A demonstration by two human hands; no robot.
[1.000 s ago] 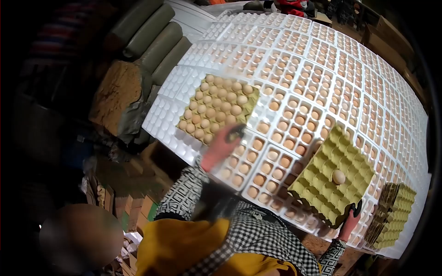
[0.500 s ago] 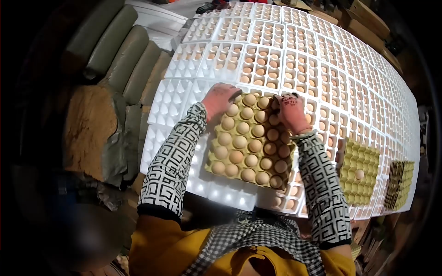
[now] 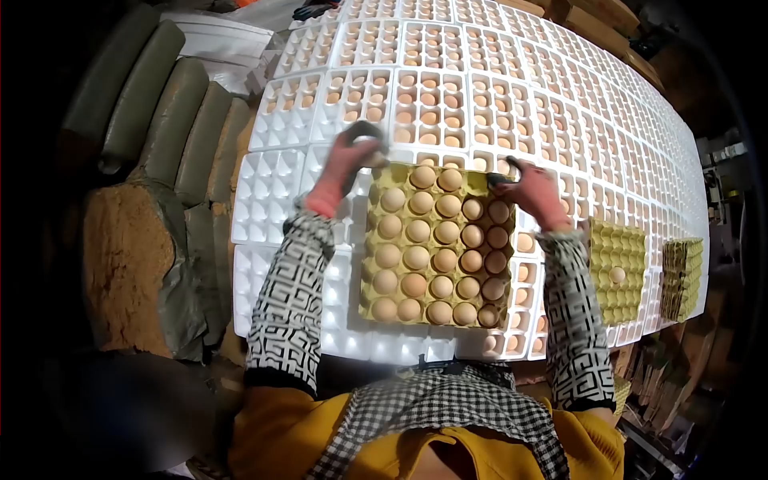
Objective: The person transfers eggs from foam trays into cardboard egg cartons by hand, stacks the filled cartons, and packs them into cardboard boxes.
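A yellow-green pulp egg tray point(image 3: 370, 240) holding several rows of brown eggs lies in front of me on white foam trays. My left hand point(image 3: 346, 164), in a red glove with dark fingertips, is raised just beyond the tray's far left corner. Its blurred fingers are closed around a pale egg point(image 3: 372, 147). My right hand point(image 3: 532, 190), gloved alike, is at the tray's far right corner. Its thumb and fingers curl around an egg point(image 3: 504, 166), partly hidden by the fingers. Both far corners of the pulp tray have bare cups.
White foam trays point(image 3: 272, 180) cover the table, bare at the left and egg-filled toward the back and right. Another pulp tray point(image 3: 628, 248) with one egg lies to the right, near a stack of pulp trays point(image 3: 682, 280). Grey-green wrapped bundles point(image 3: 172, 120) stand at the left.
My left hand has lifted away leftward from the pulp tray's far left corner with an egg. The right hand has shifted right, uncovering cups. The whole view has also shifted.
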